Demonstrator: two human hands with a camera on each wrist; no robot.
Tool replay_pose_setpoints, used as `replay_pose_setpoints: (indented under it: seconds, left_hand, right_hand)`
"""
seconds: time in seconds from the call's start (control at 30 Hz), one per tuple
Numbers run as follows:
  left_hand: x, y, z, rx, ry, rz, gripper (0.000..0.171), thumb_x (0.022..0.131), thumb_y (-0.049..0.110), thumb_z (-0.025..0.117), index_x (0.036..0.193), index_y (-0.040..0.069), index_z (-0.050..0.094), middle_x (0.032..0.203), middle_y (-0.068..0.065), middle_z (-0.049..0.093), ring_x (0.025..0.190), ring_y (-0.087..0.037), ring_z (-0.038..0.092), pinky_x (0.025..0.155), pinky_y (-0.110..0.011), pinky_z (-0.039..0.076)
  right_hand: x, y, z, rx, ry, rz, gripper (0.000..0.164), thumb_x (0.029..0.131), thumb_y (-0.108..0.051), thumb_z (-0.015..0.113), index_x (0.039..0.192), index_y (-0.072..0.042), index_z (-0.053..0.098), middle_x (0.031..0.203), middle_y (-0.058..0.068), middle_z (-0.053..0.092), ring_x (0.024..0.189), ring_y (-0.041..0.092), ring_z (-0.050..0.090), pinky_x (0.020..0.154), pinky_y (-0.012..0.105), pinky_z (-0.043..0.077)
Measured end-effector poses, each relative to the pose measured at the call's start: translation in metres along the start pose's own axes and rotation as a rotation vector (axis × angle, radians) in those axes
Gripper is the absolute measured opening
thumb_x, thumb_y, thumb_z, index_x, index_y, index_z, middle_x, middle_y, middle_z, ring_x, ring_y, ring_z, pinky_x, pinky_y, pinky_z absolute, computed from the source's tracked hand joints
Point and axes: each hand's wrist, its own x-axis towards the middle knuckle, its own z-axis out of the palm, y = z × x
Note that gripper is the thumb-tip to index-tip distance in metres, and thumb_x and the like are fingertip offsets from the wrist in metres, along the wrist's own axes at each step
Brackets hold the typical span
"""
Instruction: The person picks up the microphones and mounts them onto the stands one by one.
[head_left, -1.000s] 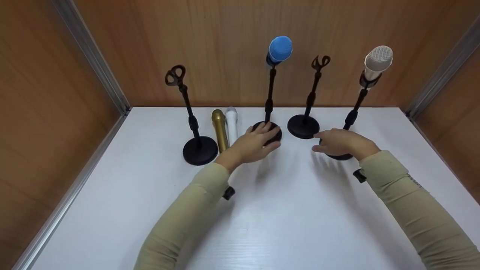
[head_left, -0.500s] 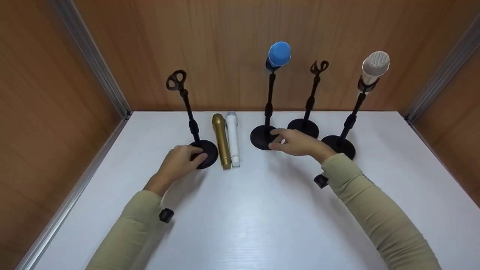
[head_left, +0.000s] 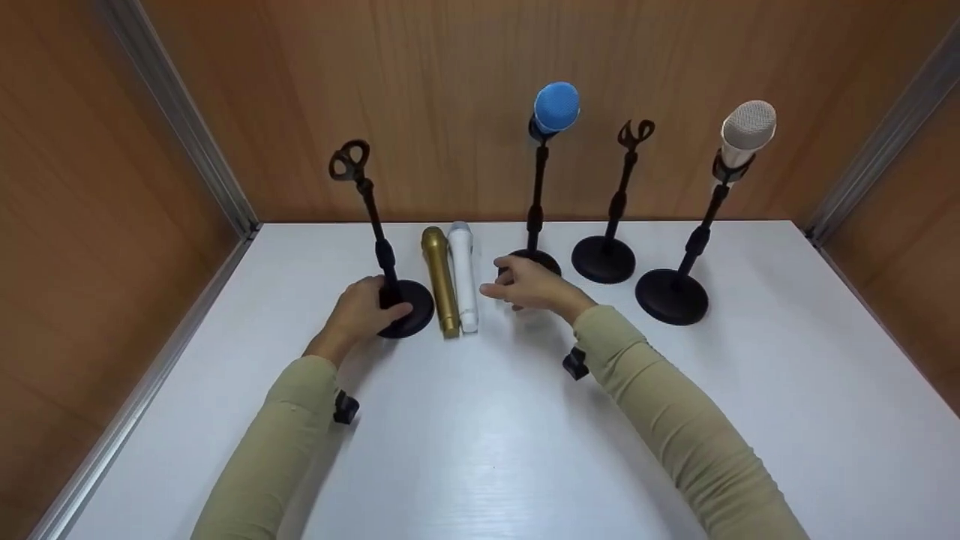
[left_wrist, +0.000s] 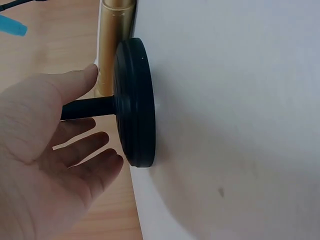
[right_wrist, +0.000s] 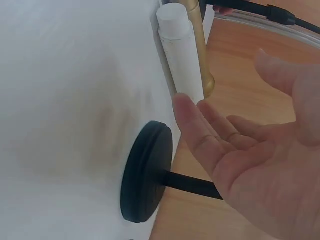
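Black stand (head_left: 535, 217) bearing blue microphone (head_left: 556, 107) rises just behind right hand (head_left: 534, 285).

Your site presents as a booth-like workstation: a flat white tabletop (head_left: 465, 465) before you, bounded by a brown wood-grain back panel (head_left: 442, 112), matching side panels (head_left: 90, 225) and silver metal corner strips (head_left: 180, 112). The wider premises cannot be determined.

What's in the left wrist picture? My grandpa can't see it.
A left hand, its thumb and fingers on either side of a black stand, near its round base. A gold mic lies beside the base on a white table, and a blue mic peeks in top left.
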Motion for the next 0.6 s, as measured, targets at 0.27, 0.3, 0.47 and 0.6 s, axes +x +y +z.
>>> replay_pose_setpoints:
  seconds: [0.27, 0.3, 0.47, 0.6]
  left_hand:
    - [0.001, 0.0, 0.006, -0.016, -0.03, -0.123, 0.05, 0.093, 0.033, 0.075, 0.126, -0.002, 0.063, 0.124, -0.022, 0.065, 0.116, -0.035, 0.06, 0.099, -0.048, 0.049]
    - [0.0, -0.001, 0.006, -0.017, -0.036, -0.128, 0.05, 0.093, 0.033, 0.075, 0.127, -0.002, 0.062, 0.124, -0.022, 0.065, 0.117, -0.036, 0.059, 0.099, -0.048, 0.049]
    - [-0.001, -0.001, 0.005, 0.005, -0.035, -0.109, 0.053, 0.095, 0.035, 0.072, 0.129, -0.004, 0.061, 0.127, -0.023, 0.063, 0.12, -0.037, 0.058, 0.102, -0.049, 0.047]
    - [0.002, 0.0, 0.005, 0.014, -0.036, -0.094, 0.052, 0.094, 0.035, 0.073, 0.129, -0.002, 0.062, 0.127, -0.023, 0.063, 0.122, -0.037, 0.057, 0.104, -0.05, 0.045]
  right_hand:
    - [0.021, -0.001, 0.025, 0.084, 0.046, 0.101, 0.075, 0.097, -0.036, 0.07, 0.155, -0.002, 0.035, 0.141, 0.021, 0.056, 0.113, 0.032, 0.065, 0.092, 0.036, 0.055]
    - [0.023, -0.002, 0.028, 0.082, 0.052, 0.11, 0.075, 0.097, -0.035, 0.07, 0.155, -0.002, 0.036, 0.141, 0.021, 0.055, 0.113, 0.031, 0.066, 0.092, 0.036, 0.055]
    - [0.032, -0.007, 0.036, 0.038, 0.083, 0.122, 0.075, 0.096, -0.038, 0.07, 0.154, -0.003, 0.038, 0.144, 0.021, 0.053, 0.121, 0.03, 0.06, 0.099, 0.038, 0.051]
    - [0.04, -0.01, 0.037, 0.037, 0.124, 0.124, 0.078, 0.096, -0.041, 0.07, 0.155, -0.004, 0.037, 0.148, 0.02, 0.049, 0.134, 0.031, 0.05, 0.109, 0.043, 0.042]
